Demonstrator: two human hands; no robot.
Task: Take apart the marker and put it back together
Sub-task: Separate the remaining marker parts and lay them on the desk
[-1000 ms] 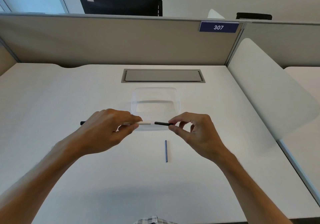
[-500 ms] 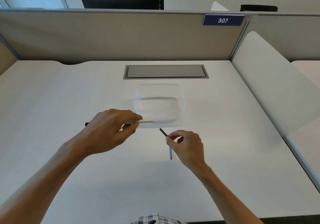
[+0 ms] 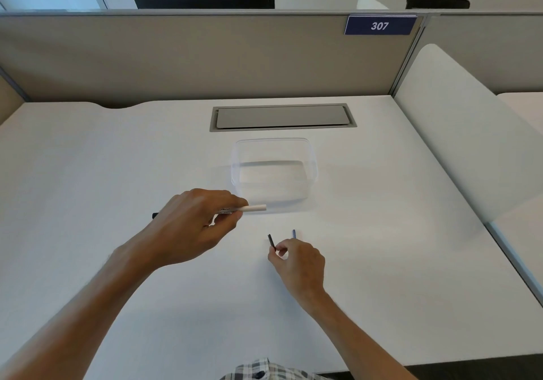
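White plastic is the material of the marker barrel (image 3: 255,208), which the left hand (image 3: 194,226) grips with curled fingers (image 3: 235,203) and thumb. Small dark print runs along the barrel just beside the fingers, but it is too small and blurred to read. The long axis of the barrel lies left to right, almost level, and its open white end points to the right, past the fingertips. A short black end (image 3: 154,215) of the marker comes out behind the back of the left hand, on the side away from the fingertips.

The right hand (image 3: 296,262) is lower and to the right, close over the white surface (image 3: 382,232). Its fingers are curled, and thumb and forefinger pinch a short dark piece (image 3: 271,241), probably the tip part of the marker. This piece sticks up and away from the fingertips, slightly tilted to the left. Just beyond the right fingers, on their far side, the end of a thin blue rod (image 3: 294,233) shows; the rest of it is hidden under the hand, and its long axis seems to run away from the person.

Beyond the left fingertips stands a clear plastic container (image 3: 274,144), near the barrel's open end. Behind it a grey rectangular cover (image 3: 282,116) is set into the surface. On the beige partition (image 3: 176,56), a dark blue label (image 3: 380,25) carries the white number "307".
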